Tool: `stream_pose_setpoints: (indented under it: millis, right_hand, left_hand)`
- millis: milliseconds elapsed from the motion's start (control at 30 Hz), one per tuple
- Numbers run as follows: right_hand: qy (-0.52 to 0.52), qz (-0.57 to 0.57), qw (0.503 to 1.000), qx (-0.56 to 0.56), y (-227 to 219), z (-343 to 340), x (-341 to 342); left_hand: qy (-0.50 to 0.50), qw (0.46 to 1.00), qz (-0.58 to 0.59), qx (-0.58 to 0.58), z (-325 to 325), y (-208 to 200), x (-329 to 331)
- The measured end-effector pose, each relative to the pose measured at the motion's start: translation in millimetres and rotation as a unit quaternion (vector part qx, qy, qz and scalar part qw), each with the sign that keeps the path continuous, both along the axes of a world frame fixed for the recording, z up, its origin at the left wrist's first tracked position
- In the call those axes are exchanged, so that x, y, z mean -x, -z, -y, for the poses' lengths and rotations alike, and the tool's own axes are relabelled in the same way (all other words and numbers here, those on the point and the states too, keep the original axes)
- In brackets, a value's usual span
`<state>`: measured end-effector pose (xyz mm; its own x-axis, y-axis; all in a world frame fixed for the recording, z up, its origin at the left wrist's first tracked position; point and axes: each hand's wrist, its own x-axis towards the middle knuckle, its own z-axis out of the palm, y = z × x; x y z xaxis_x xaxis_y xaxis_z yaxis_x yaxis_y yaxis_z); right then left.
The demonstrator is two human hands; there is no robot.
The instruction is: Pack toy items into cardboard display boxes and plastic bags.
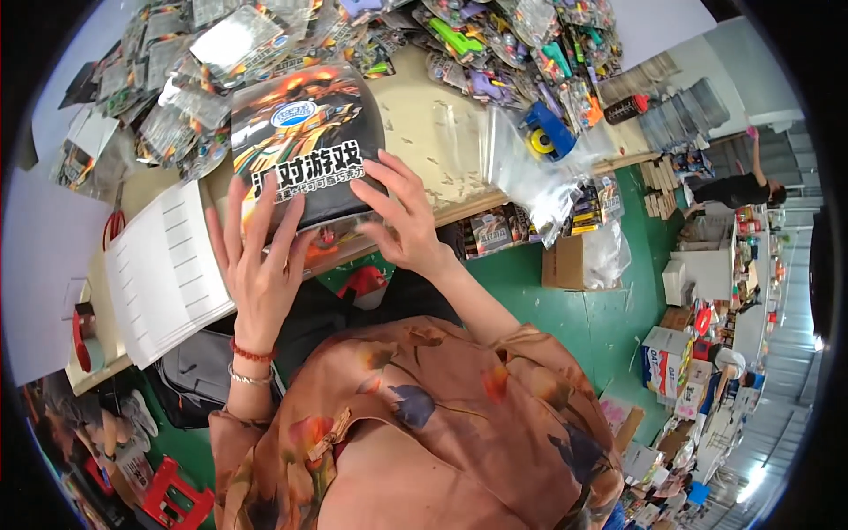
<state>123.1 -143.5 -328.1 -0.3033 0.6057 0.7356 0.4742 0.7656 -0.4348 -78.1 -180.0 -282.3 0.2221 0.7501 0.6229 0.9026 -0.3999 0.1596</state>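
A dark printed box (309, 146) with racing graphics and a blue oval badge is at the near edge of the table. Its glossy surface catches the light. My left hand (263, 278) lies against its near left side, fingers long and spread, with the thumb toward the lower front. On the near right side my right hand (408, 221) presses with bent fingers, its thumb lower down. Between them the two hands hold the box. Below its dark front, a strip with red and other colours shows.
Piles of carded toys (539, 53) cover the table's far side. A stack of white sheets (168, 274) lies left, beside a tape roll (87, 340). To the right are a blue tape dispenser (549, 131) and clear plastic bags (539, 181). A cardboard carton (565, 263) stands on the green floor.
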Motion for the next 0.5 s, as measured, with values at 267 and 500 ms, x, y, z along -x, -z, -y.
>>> stream_pose_setpoints:
  millis: [267, 500]
  right_hand:
    - [0.401, -0.217, 0.877, 0.151, 66, 4, -135]
    - [0.696, -0.292, 0.626, 0.196, 128, 33, -337]
  left_hand:
    - [0.048, 0.997, 0.025, 0.063, -13, -5, -16]
    - [0.066, 0.995, 0.02, 0.072, -17, -8, -33]
